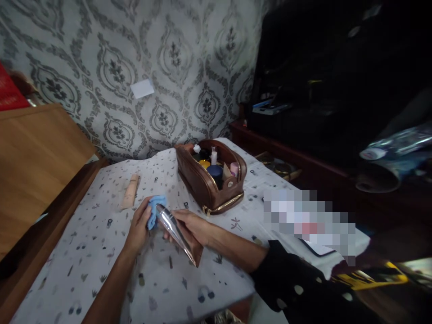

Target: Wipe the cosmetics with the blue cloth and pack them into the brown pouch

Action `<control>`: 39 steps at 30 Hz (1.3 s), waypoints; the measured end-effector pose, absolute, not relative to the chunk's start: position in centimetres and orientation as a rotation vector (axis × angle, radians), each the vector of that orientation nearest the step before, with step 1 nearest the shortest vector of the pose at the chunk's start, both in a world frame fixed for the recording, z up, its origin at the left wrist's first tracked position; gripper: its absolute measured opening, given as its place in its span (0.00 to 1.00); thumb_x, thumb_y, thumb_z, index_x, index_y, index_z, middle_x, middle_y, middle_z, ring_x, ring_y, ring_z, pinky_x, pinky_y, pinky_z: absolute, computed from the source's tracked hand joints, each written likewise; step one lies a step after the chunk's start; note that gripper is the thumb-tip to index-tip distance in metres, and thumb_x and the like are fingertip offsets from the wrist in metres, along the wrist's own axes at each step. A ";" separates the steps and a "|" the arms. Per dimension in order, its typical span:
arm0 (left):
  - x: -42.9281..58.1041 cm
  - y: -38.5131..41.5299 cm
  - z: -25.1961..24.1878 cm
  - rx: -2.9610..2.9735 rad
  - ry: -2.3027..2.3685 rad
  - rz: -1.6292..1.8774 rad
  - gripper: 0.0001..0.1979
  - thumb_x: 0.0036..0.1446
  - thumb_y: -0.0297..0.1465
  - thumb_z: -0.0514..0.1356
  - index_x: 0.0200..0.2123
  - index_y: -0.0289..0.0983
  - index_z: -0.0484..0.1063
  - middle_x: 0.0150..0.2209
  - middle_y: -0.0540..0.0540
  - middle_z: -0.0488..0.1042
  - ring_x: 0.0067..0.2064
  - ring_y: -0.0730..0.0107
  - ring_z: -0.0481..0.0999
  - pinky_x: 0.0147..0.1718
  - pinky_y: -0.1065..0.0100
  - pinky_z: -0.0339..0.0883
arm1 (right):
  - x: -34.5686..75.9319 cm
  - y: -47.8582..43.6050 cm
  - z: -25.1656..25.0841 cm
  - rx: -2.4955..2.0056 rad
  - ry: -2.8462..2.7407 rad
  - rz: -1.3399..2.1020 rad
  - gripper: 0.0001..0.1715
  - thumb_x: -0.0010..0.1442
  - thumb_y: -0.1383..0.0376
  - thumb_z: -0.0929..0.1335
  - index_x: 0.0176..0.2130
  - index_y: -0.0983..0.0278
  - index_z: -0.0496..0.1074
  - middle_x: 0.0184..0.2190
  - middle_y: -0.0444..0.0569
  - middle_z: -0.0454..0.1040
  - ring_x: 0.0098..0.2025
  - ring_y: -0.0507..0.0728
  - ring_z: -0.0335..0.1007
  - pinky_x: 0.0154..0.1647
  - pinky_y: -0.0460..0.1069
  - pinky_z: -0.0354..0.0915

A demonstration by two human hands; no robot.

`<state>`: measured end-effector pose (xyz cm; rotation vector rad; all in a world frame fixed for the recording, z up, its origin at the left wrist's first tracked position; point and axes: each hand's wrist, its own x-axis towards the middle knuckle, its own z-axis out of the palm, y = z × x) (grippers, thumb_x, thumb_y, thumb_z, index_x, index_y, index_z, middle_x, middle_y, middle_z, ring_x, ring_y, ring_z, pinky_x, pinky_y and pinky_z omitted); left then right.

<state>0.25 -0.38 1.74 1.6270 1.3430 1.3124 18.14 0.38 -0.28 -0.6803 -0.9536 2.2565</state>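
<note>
My right hand (192, 225) is wrapped round a shiny rose-gold squeeze tube (180, 238), its silver cap end pointing up and to the left. In my left hand (140, 220) is a light blue cloth (155, 209), pressed close against the tube's cap. On the covered table, just beyond my left hand, lies a peach-coloured tube (131, 191). Farther back stands an unzipped brown leather toiletry bag (195, 182) with a gold zip. Inside it are a dark blue-lidded container (215, 171), a yellow item (204, 164), a white-capped bottle (213, 156) and a pink item (234, 168).
A white patterned cloth (162, 288) covers the table. A blurred-out flat item (307, 220) lies on its right side. Wooden furniture (37, 148) stands at the left, and a patterned wall (175, 81) rises behind. At the right are a large dark screen (330, 90) and a plastic bottle (398, 146).
</note>
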 end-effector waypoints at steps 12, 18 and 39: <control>0.3 -1.0 3.1 1.866 1.391 1.042 0.15 0.58 0.45 0.59 0.31 0.39 0.68 0.25 0.53 0.65 0.27 0.70 0.66 0.26 0.72 0.62 | 18.1 -0.4 -0.2 -0.701 -1.363 2.084 0.32 0.39 0.44 0.78 0.29 0.64 0.69 0.20 0.37 0.67 0.23 0.47 0.59 0.24 0.44 0.54; 0.4 -0.7 2.7 1.883 1.379 1.071 0.14 0.59 0.44 0.59 0.32 0.39 0.69 0.27 0.52 0.67 0.28 0.69 0.67 0.27 0.71 0.63 | 18.1 -0.3 0.0 -0.776 -1.355 2.004 0.30 0.38 0.47 0.79 0.27 0.63 0.67 0.20 0.36 0.64 0.24 0.47 0.58 0.24 0.44 0.53; 4.7 -2.9 0.0 1.798 1.620 1.292 0.20 0.60 0.46 0.60 0.52 0.46 0.74 0.52 0.47 0.78 0.60 0.54 0.71 0.51 0.60 0.73 | 22.0 -2.2 5.2 -0.701 -1.128 1.275 0.17 0.55 0.56 0.72 0.32 0.61 0.62 0.26 0.38 0.60 0.29 0.50 0.55 0.32 0.46 0.55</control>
